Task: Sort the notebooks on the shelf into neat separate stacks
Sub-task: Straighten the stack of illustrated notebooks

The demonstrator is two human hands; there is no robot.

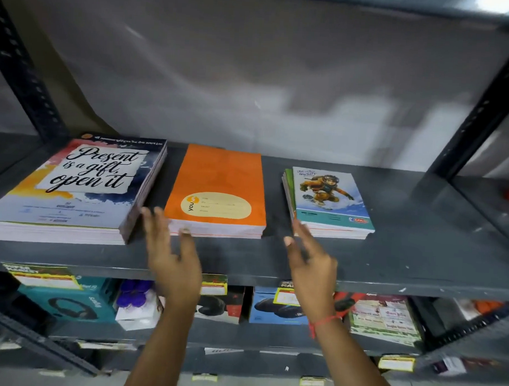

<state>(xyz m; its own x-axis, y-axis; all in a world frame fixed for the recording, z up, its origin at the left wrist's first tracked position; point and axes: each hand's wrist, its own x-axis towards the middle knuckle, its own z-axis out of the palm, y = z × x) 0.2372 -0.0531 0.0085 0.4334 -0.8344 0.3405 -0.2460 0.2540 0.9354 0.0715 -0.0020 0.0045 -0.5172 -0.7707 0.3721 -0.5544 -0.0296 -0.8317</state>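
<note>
I am standing in a shop, at a dark slotted-metal rack (390, 257) stocked with notebook stacks (218, 191). Yellow price tags (396, 363) line the shelf edges (print unreadable), and the shelf below holds boxed headphones (70, 301) and other packaged goods for sale.

On the lower shelf sits a teal headphone box (76, 301), with a blue box (274, 310) well to its right. Yellow price tags (396, 363) line the shelf edges, and a grey wall (252, 76) stands behind.
</note>
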